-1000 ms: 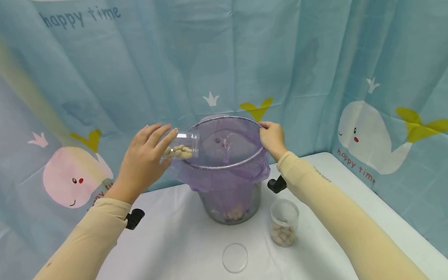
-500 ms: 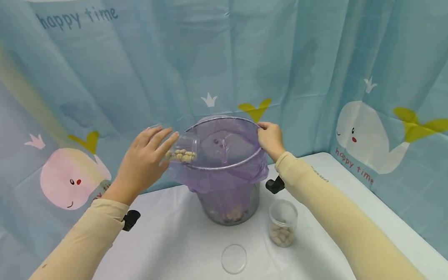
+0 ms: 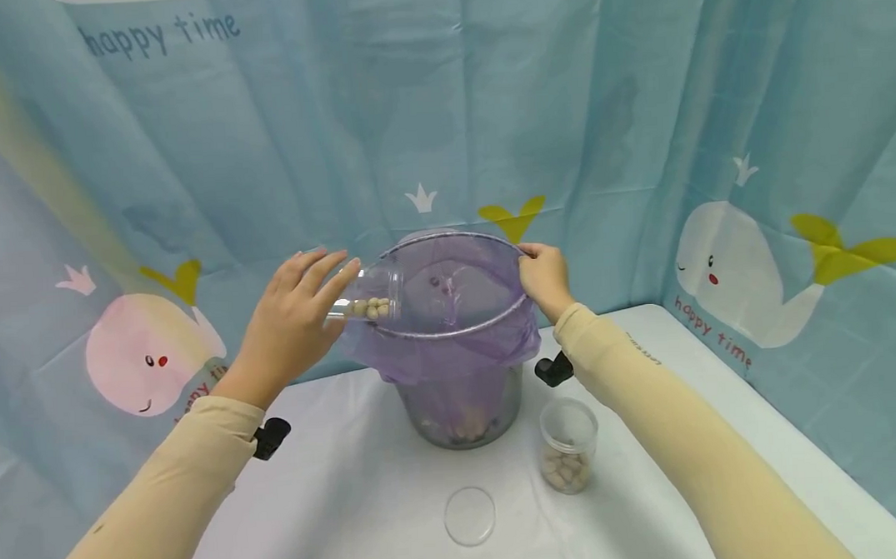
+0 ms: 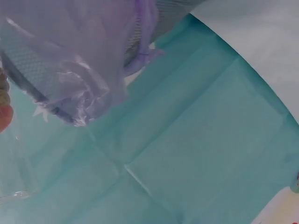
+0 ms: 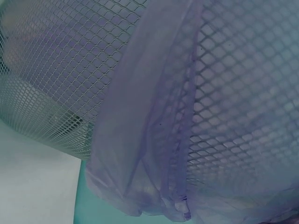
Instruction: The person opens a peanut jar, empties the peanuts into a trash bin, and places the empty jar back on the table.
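Clear jar point(image 3: 382, 284) lay on its side in the person's left grip point(image 3: 288, 320) in the head view, with fingers along its upper side and the thumb below. The base end sat within the hand; the mouth extended past the fingertips toward the purple bag point(image 3: 451, 358) lining a mesh bin point(image 3: 508, 402). Pale nuts point(image 3: 372, 309) rested along its lower side near the mouth. The right grip point(image 3: 545, 277) pinched the far-right part of the bin's rim. A second jar point(image 3: 568, 451), upright and partly filled, and a clear disc point(image 3: 469, 516) sat on the counter point(image 3: 353, 517) nearer the person.

In the left wrist view, a fingertip point(image 4: 4, 116) pressed against the jar at the left edge, beside the bag.

In the right wrist view, the bag draped over the mesh; finger contact could not be told.
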`<state>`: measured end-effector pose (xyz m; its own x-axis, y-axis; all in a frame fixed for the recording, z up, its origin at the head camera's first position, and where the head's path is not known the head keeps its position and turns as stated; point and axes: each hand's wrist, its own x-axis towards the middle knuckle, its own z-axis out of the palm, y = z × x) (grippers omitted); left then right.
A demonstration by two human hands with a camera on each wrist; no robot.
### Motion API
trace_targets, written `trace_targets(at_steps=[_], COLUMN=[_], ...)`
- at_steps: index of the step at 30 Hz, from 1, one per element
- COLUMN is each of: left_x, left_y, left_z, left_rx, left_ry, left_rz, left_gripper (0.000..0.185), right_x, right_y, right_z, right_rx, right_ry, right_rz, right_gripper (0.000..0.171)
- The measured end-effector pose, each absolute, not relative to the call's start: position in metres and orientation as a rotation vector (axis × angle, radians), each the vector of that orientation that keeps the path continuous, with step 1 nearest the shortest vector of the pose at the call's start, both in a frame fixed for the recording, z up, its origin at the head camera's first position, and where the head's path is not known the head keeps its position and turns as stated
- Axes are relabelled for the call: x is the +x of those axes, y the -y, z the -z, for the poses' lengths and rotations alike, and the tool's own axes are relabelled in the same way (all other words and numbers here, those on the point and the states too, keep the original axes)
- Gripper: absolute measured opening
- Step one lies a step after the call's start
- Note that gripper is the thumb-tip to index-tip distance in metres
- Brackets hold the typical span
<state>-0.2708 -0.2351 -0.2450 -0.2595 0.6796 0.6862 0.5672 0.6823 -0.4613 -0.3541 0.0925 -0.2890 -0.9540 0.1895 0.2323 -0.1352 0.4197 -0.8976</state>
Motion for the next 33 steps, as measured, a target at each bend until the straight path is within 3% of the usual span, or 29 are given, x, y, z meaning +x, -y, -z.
trace_targets(at_steps=[33], left_x=[-0.272], left_y=[0.232], left_z=[0.255], left_rx=[-0.925], left_ry=[1.951], left_rz=[-0.031], left_gripper=[0.076], right_x=[-0.356], right_y=[-0.093], right_z=[0.288], right_rx=[-0.06], right_ry=[2.373], right_rz=[-1.554], right_gripper=[0.038])
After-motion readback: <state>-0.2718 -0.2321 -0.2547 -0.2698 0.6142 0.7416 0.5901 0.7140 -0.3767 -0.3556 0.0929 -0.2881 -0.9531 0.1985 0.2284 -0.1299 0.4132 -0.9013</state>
